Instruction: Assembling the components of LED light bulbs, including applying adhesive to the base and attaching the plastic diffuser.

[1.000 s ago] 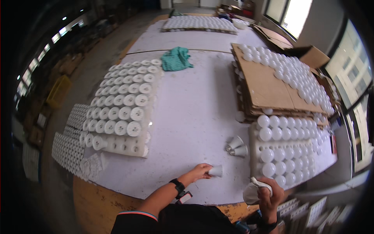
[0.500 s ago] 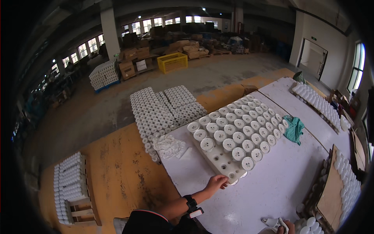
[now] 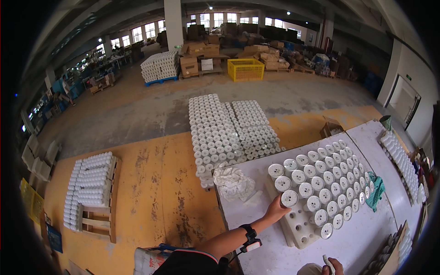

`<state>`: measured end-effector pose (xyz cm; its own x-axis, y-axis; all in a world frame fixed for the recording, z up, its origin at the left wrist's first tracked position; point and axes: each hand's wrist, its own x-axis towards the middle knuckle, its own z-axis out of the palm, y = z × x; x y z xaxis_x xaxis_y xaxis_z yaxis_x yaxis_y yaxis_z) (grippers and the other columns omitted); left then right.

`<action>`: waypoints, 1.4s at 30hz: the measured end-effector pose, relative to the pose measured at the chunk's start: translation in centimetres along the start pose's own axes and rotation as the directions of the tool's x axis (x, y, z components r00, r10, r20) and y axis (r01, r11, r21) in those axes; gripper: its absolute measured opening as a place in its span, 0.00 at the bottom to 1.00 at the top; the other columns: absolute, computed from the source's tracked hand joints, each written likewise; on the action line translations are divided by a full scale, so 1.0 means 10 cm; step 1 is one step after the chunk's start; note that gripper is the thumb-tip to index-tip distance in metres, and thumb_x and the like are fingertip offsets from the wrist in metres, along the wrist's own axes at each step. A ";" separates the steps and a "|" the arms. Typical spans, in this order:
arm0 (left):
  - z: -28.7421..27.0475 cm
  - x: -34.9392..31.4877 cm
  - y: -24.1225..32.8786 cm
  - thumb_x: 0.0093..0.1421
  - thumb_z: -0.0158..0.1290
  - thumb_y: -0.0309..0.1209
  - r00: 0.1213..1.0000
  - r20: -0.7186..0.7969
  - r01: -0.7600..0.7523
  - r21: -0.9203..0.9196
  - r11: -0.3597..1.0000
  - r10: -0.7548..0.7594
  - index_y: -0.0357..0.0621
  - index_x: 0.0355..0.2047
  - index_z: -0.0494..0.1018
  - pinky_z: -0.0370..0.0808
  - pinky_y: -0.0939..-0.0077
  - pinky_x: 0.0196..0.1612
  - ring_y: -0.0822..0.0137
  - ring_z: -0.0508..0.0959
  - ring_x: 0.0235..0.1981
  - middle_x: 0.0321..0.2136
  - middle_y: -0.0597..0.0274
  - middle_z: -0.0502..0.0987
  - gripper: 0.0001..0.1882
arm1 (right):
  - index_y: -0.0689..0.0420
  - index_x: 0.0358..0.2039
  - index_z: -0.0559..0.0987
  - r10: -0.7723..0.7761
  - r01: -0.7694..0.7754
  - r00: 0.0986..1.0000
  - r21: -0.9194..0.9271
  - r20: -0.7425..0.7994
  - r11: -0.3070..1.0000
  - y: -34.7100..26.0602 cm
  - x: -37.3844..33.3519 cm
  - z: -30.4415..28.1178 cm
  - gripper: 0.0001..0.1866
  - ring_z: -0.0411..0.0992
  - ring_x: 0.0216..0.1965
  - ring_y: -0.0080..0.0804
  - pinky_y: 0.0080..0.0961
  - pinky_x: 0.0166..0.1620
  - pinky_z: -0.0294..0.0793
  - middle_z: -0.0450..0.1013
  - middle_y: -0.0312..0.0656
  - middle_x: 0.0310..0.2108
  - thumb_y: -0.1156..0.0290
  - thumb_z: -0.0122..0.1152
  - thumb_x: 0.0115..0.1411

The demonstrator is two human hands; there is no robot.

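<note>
On the table, a white foam tray with round holes holds rows of white round cup-like parts, their dished faces up with small dark holes. My left hand is closed around the side of the nearest-left white round part, at the edge of the bare tray section. Some of its fingers are hidden behind that part. At the lower edge my right hand grips a small white piece, whose kind I cannot make out. Beside it shows a pale rounded thing, cut off by the frame.
A crumpled white cloth lies at the table's left corner, a green cloth right of the tray. Stacked white parts stand beyond the table. A wooden pallet with white parts is at left. A yellow crate stands far back.
The view has swung left, so the table sits further right. My left hand has moved from the tray's near corner to the white round part, and has closed on it.
</note>
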<state>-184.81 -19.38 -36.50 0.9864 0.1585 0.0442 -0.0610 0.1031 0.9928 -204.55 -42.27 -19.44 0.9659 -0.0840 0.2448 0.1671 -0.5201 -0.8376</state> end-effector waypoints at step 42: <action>1.17 -2.01 1.65 0.59 0.32 0.51 -0.181 0.811 0.786 0.459 0.414 -0.556 0.37 0.44 0.63 0.63 0.80 0.04 0.68 0.66 0.05 0.22 0.50 0.73 0.28 | 0.60 0.44 0.71 -0.273 0.122 0.915 -0.442 -0.297 0.889 -0.17 -1.33 -1.03 0.26 0.64 0.13 0.24 0.22 0.16 0.63 0.62 0.33 0.13 0.76 0.62 0.40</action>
<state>-203.85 -32.35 -19.70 -0.0204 -0.8827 -0.4696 0.8200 -0.2835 0.4973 -219.72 -49.00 -16.26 0.7791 -0.1874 0.5982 0.1789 -0.8481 -0.4987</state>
